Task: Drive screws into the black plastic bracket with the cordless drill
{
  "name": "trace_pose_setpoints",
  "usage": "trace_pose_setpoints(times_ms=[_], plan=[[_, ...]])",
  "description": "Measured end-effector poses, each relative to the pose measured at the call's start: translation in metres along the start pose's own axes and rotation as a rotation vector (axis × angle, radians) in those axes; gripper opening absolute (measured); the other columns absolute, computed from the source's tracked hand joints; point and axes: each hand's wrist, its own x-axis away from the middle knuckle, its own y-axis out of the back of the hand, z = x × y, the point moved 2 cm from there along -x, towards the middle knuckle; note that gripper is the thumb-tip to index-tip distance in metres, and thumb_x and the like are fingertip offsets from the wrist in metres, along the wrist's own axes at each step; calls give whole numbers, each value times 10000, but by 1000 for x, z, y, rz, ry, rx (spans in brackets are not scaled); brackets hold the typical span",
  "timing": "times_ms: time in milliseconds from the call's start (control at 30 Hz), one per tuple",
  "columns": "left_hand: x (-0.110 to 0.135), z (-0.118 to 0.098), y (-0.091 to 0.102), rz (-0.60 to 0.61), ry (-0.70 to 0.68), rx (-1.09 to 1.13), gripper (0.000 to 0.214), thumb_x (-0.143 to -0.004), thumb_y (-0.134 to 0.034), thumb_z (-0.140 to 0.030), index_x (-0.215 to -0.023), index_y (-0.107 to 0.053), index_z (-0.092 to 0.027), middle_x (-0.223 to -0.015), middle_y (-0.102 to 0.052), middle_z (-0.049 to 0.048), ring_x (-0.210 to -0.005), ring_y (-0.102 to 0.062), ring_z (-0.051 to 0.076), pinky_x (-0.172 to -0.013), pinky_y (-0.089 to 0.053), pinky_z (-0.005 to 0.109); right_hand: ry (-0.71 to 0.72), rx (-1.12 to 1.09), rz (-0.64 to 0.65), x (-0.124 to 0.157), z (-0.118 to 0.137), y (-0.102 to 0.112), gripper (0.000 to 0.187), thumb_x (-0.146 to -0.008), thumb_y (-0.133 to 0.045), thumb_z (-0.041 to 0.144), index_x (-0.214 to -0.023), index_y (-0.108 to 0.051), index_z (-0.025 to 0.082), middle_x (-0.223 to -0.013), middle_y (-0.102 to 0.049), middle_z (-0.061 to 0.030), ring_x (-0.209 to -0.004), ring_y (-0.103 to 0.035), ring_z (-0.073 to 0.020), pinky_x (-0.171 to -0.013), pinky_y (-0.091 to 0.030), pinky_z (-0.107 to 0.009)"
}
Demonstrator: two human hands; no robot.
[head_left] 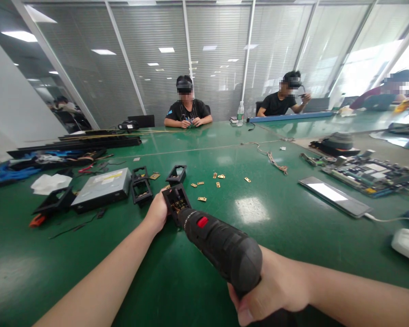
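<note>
My left hand is closed around the side of a black square plastic housing, tilted so its open face with brassy parts inside shows. In my right hand is a black cordless drill with a red switch on top. The drill's nose points into the housing; its tip is hidden there. Just beyond lie another black housing and, to the left, a further one. Several small brass plates are scattered on the green table ahead of my hands.
A silver disc drive and a white tissue lie on the left. On the right are a phone on a cable, a circuit board and a bundled cord. A person sits opposite; another person sits farther right.
</note>
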Motion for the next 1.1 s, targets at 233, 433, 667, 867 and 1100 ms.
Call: trace_pose_setpoints(times_ms=[233,433,667,867,1100], plan=[[0,0,-2,-5,9,-2,309,-743,-617,-481,-879,-628,-205,-690,-646,-5,-622,-635,204,-605,-523,330,30,-10,19,-2,2,-1,450,-484,-900,73,-839,-631,135,-635,-640,41,-528,-540,-83,-450,-405,-144],[0,1,0,-11,4,-20,322,-766,-589,-499,-887,-630,-204,-734,-683,17,-658,-660,218,-628,-532,340,46,26,19,-3,3,-1,357,-492,-894,78,-753,-654,123,-599,-603,51,-518,-503,-75,-443,-382,-145],[-1,1,0,19,-2,-18,319,-759,-593,-495,-873,-633,-200,-726,-679,19,-685,-669,226,-647,-534,343,15,84,12,0,7,-2,351,-509,-924,208,-719,-655,124,-613,-589,42,-528,-503,-79,-452,-376,-155],[-1,0,0,-23,13,-15,281,-749,-611,-474,-849,-622,-212,-693,-649,-7,-618,-625,196,-589,-502,312,39,66,22,-2,1,0,348,-514,-917,184,-720,-641,130,-604,-586,47,-518,-496,-79,-455,-395,-162],[2,1,0,-22,4,2,252,-742,-656,-455,-767,-595,-212,-617,-594,-37,-580,-587,177,-565,-468,288,28,144,-149,4,16,-10,592,-466,-891,154,-1003,-640,153,-702,-625,48,-593,-555,-120,-503,-409,-191]])
